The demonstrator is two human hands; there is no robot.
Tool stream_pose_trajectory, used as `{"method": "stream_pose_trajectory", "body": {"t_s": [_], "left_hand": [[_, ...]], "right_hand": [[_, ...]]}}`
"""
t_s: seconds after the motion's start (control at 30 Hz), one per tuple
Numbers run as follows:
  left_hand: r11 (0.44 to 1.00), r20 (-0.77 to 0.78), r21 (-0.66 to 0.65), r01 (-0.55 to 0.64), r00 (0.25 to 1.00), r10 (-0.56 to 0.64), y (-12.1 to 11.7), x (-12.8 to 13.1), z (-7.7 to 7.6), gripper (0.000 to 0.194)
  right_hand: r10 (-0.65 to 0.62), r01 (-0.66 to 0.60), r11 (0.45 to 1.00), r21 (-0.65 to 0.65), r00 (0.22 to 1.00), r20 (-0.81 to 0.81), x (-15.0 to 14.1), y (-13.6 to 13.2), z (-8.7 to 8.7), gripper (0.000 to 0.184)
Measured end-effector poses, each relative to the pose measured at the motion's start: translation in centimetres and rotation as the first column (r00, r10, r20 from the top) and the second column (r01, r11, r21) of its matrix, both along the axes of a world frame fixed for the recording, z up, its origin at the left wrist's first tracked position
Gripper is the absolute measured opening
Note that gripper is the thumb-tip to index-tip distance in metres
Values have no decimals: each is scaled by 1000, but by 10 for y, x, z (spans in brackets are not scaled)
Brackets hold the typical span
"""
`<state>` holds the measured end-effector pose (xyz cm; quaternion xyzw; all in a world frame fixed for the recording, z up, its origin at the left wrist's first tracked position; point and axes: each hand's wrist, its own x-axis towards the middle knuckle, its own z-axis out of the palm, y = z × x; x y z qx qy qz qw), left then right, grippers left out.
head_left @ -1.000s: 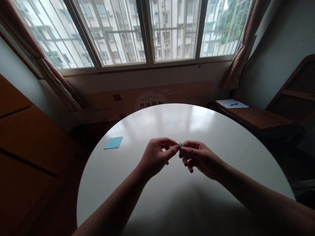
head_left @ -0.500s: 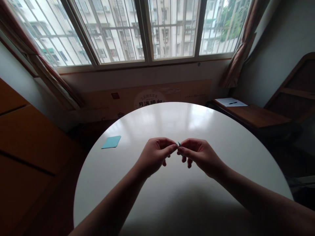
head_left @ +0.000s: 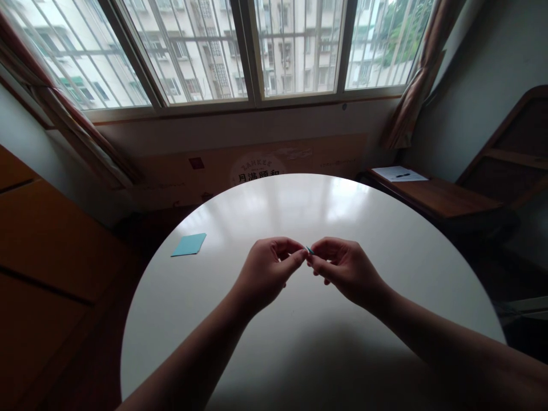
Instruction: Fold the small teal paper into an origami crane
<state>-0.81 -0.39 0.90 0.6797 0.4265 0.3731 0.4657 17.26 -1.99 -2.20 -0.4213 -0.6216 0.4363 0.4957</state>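
A small piece of folded blue paper (head_left: 310, 250) is pinched between my two hands, above the white round table (head_left: 299, 214). My left hand (head_left: 269, 271) closes on its left side with thumb and forefinger. From the other side my right hand (head_left: 345, 262) grips it between thumb and fingertips. Only a thin pointed tip of the paper shows; the fingers cover everything else. Off to the left, a stack of square blue paper (head_left: 189, 245) lies flat on the table, apart from both hands.
Behind the table's right edge stands a wooden side table (head_left: 458, 200) bearing a white sheet (head_left: 394, 173) and a pen (head_left: 403, 175). A printed cardboard panel (head_left: 295, 153) leans below the barred window. An orange-brown cabinet (head_left: 43, 240) borders the left.
The blue tip between my fingers now looks shorter and lower. My right hand's lower fingers have curled in slightly. The whole view has shifted a little.
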Motion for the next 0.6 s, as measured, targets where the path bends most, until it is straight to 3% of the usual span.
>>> {"method": "stream_pose_trajectory", "body": {"t_s": [0.17, 0.27, 0.37, 0.6], "left_hand": [[995, 90, -101, 15, 996, -6, 0, 2, 1, 17], [979, 225, -186, -80, 967, 122, 6, -2, 3, 17], [966, 283, -156, -208, 927, 245, 10, -7, 6, 21], [994, 131, -100, 32, 991, -19, 4, -1, 1, 23]], "right_hand": [[70, -72, 996, -48, 997, -38, 0, -2, 3, 14], [95, -104, 988, -115, 992, -85, 1, -2, 2, 12], [90, -115, 978, -174, 985, -146, 4, -1, 1, 14], [97, -152, 967, -206, 962, -256, 7, 1, 1, 20]]}}
